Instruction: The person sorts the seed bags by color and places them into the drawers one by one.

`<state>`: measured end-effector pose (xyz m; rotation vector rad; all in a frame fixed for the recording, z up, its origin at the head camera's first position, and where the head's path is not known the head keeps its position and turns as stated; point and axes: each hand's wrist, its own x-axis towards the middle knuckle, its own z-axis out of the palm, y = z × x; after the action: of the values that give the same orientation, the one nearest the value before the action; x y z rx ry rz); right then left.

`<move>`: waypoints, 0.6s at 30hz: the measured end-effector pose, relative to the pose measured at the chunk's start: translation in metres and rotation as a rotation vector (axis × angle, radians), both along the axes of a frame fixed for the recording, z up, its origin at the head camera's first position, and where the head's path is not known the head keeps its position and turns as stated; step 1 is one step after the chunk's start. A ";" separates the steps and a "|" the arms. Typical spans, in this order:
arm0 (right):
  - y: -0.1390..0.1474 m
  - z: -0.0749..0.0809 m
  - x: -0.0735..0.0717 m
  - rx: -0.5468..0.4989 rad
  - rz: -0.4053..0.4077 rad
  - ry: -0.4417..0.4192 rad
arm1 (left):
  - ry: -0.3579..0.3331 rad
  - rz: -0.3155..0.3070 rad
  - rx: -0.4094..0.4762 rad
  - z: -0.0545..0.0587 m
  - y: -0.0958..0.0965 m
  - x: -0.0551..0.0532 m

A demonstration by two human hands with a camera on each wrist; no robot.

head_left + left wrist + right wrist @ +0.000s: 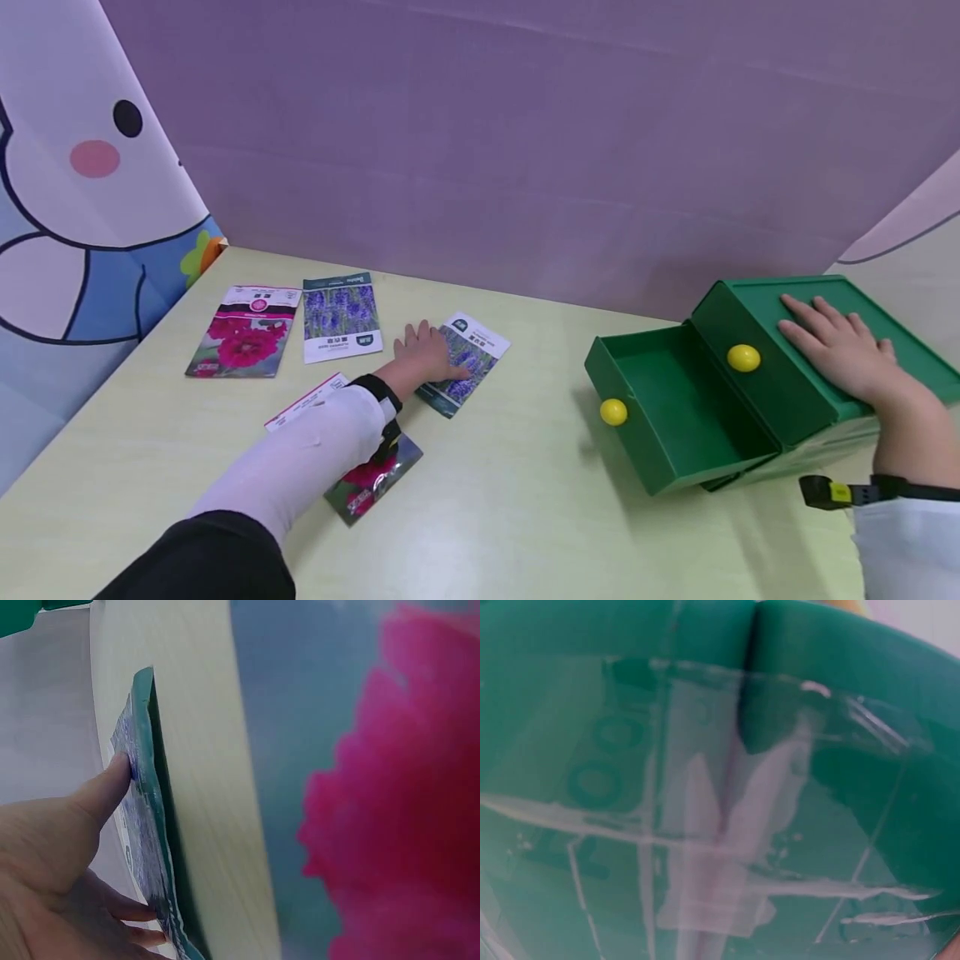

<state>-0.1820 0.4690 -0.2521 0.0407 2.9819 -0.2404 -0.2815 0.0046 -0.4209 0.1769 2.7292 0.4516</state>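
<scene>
My left hand (422,358) lies over a seed packet with purple flowers (480,354), its thumb on the printed face and its other fingers spread toward the far-left edge. In the left wrist view the same packet (146,825) shows a green edge, with the thumb (112,784) touching its face. On top of a green drawer box (783,400), my right hand (847,350) rests flat with fingers extended. One drawer (637,442) of the box is pulled out, with a yellow knob (613,412) on its front. Another yellow knob (743,358) is on the closed front beside it.
Farther left lie a pink-flower packet (247,342) and a second purple-flower packet (341,321). Another pink-flower packet (375,483) is partly covered by the left sleeve. Clear tape (705,847) fills much of the right wrist view. A purple backdrop (487,150) stands behind the table.
</scene>
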 end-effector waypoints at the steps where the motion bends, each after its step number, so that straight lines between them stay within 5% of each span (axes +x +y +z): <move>1: 0.000 0.000 0.000 0.000 0.001 0.001 | 0.004 -0.003 0.000 -0.001 0.000 0.000; 13: 0.001 0.004 0.002 -0.019 0.036 -0.023 | 0.046 0.005 -0.099 0.002 0.009 -0.004; 18: 0.001 0.005 0.002 -0.021 0.041 -0.032 | 0.020 0.042 -0.058 0.003 0.009 -0.006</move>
<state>-0.1796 0.4703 -0.2474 -0.0185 2.9448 -0.2643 -0.2878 0.0132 -0.4176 0.1102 2.7664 0.3830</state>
